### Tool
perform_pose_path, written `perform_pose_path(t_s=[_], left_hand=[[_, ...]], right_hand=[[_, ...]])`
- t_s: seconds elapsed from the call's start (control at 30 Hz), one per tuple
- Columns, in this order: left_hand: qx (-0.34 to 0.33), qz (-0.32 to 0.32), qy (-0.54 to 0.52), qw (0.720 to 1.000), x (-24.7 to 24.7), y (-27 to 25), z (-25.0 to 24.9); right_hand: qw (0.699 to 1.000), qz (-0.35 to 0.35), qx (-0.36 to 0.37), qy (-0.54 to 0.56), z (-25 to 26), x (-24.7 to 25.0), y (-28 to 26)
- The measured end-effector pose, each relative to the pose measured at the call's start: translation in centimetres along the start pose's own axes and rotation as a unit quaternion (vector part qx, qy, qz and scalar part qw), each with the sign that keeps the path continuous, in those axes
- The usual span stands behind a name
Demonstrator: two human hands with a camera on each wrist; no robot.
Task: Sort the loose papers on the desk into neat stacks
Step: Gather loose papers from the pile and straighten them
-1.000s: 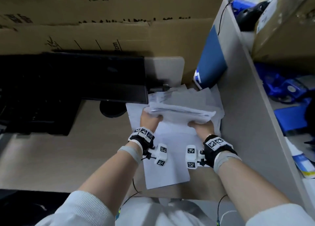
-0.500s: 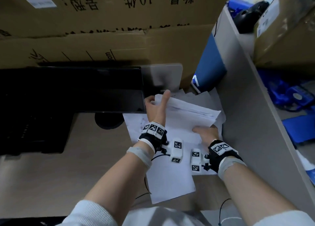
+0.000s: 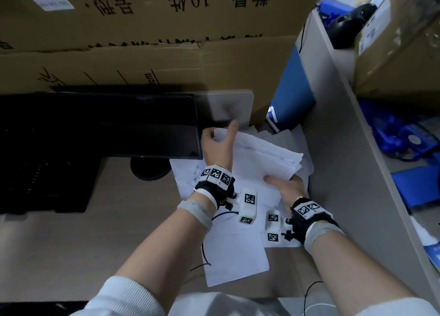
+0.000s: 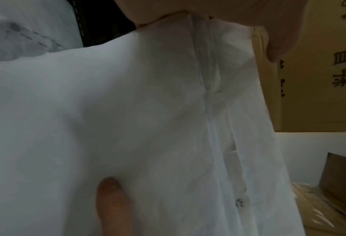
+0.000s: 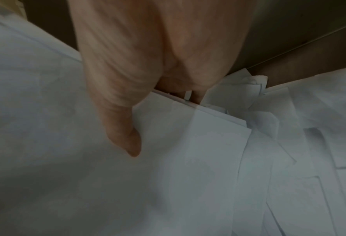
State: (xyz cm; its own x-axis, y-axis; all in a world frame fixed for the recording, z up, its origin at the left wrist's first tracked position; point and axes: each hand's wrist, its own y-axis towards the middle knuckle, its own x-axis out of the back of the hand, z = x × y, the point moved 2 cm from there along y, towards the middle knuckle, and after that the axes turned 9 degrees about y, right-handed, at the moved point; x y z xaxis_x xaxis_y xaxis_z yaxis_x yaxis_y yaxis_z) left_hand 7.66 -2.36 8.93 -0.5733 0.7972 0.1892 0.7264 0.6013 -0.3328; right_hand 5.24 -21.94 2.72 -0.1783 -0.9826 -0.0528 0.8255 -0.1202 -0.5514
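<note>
A thick bundle of white papers [image 3: 264, 158] is held just above the desk, its sheets fanned unevenly along the right edge. My left hand [image 3: 220, 136] grips the bundle's far left corner, thumb up along the far edge and fingers curled at the side. My right hand [image 3: 283, 182] holds the near right edge, with the thumb on top and the fingers hidden beneath. The left wrist view is filled by the bundle [image 4: 127, 111]. In the right wrist view my thumb [image 5: 125, 131] presses on the top sheet [image 5: 198, 143]. More loose papers [image 3: 235, 258] lie scattered on the desk below.
A black monitor [image 3: 100, 125] on a round foot [image 3: 150, 169] stands left of the papers. Cardboard boxes [image 3: 142, 53] form the back. A blue folder [image 3: 292, 94] leans against the grey partition [image 3: 345, 161] on the right. Beige desk top [image 3: 71, 256] shows at the left.
My left hand left the bundle's near edge and reached to its far left corner. The bundle now lies flatter, turned slightly. The right hand kept its hold.
</note>
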Motion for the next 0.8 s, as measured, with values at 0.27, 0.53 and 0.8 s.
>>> perform_pose_path(t_s=[0.27,0.53,0.8], left_hand=[[-0.042,-0.051,0.036,0.997,0.7,-0.3,1.7],[-0.024,-0.004,-0.008,1.000,1.5,-1.0,1.8],[0.058,0.041,-0.008,0.997,3.4,0.1,4.0]], right_hand=[[0.999,0.039,0.010,-0.010,0.4,0.7,-1.2],[0.999,0.036,0.003,-0.015,0.0,0.3,-0.9],[0.998,-0.018,-0.047,-0.049,-2.6,0.1,0.3]])
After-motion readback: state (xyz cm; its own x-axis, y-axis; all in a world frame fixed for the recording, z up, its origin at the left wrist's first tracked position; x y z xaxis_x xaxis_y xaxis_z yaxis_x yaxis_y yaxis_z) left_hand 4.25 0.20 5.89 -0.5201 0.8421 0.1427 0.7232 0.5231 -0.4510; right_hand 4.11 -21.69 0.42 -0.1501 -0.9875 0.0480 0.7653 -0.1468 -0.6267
